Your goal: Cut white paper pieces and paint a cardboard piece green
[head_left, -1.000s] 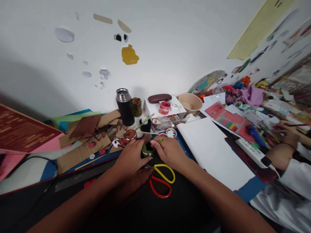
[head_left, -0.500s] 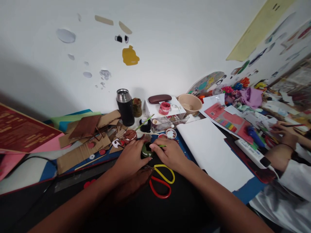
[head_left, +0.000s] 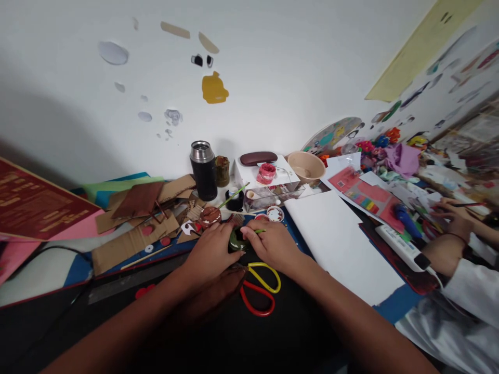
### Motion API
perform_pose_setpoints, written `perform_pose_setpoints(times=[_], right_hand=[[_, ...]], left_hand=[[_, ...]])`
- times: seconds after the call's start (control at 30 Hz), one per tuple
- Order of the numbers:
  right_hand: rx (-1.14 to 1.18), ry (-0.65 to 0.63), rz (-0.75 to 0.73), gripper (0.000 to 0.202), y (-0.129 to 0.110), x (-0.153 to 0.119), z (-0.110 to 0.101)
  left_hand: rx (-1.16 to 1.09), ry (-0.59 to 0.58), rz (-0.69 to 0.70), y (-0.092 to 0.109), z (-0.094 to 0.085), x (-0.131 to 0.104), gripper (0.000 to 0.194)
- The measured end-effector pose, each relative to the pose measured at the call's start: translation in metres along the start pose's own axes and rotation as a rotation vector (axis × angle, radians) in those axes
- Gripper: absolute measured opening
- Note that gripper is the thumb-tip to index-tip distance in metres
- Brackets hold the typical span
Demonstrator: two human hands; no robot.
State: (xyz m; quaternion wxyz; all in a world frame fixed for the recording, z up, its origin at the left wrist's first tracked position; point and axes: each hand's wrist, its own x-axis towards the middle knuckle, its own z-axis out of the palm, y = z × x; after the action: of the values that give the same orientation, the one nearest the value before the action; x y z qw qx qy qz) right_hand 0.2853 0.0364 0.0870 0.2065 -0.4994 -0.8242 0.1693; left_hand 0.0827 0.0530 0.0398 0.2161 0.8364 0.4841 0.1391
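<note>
My left hand (head_left: 212,244) is wrapped around the side of a small dark green paint pot (head_left: 236,241), thumb and fingers on its wall. My right hand (head_left: 276,248) pinches a thin green paintbrush (head_left: 261,230) beside it. The brush's lower end is hidden by my fingers and the pot, so I cannot tell how deep it reaches. Just below the hands lie scissors with one yellow and one red handle (head_left: 262,314). Their blades are under or behind a brown piece (head_left: 218,291) near my left wrist. A brown-smeared paint pot (head_left: 209,216) stands beyond my left hand.
Cardboard scraps (head_left: 128,248) spread at the left. A black flask (head_left: 204,176) stands by the wall, near a black ink bottle (head_left: 234,200). White paper (head_left: 335,239) and a power strip (head_left: 401,249) lie at right, where another person's hand (head_left: 454,221) holds a pencil.
The view has shifted slightly. My right thumb and the brush have tilted a little at the pot's mouth. Both hands keep their holds.
</note>
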Motion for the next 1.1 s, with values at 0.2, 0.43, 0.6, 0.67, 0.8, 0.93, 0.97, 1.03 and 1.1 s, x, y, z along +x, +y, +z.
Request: perform_pose_setpoints(times=[0.2, 0.43, 0.6, 0.67, 0.8, 0.93, 0.97, 1.03, 1.1], right_hand=[[0.001, -0.023, -0.016, 0.042, -0.002, -0.002, -0.002], [0.109, 0.027, 0.005, 0.041, -0.002, -0.005, 0.002], [0.338, -0.001, 0.08, 0.047, -0.004, -0.005, 0.0], [0.347, 0.023, 0.1, 0.05, -0.002, -0.005, -0.001], [0.347, 0.095, 0.119, 0.052, 0.001, -0.003, 0.003], [0.417, 0.05, 0.135, 0.054, 0.001, -0.003, 0.008], [0.434, 0.038, 0.143, 0.054, 0.002, -0.004, 0.007], [0.448, 0.047, 0.163, 0.057, 0.003, -0.006, 0.004], [0.441, 0.077, 0.192, 0.059, 0.004, -0.008, -0.002]], left_hand=[[-0.024, 0.03, 0.008, -0.002, 0.003, -0.001, 0.046], [-0.054, 0.016, 0.019, 0.001, -0.002, -0.001, 0.046], [-0.063, 0.019, 0.007, 0.001, -0.002, -0.001, 0.045], [-0.067, 0.017, 0.008, 0.001, -0.002, -0.001, 0.043], [-0.058, 0.007, 0.008, 0.0, -0.001, 0.0, 0.04], [-0.043, -0.017, 0.015, -0.002, -0.001, 0.001, 0.037], [-0.046, -0.02, 0.019, -0.003, -0.001, 0.001, 0.038], [-0.059, -0.016, 0.019, -0.003, -0.001, 0.001, 0.041], [-0.068, -0.004, 0.01, -0.002, -0.001, 0.001, 0.045]])
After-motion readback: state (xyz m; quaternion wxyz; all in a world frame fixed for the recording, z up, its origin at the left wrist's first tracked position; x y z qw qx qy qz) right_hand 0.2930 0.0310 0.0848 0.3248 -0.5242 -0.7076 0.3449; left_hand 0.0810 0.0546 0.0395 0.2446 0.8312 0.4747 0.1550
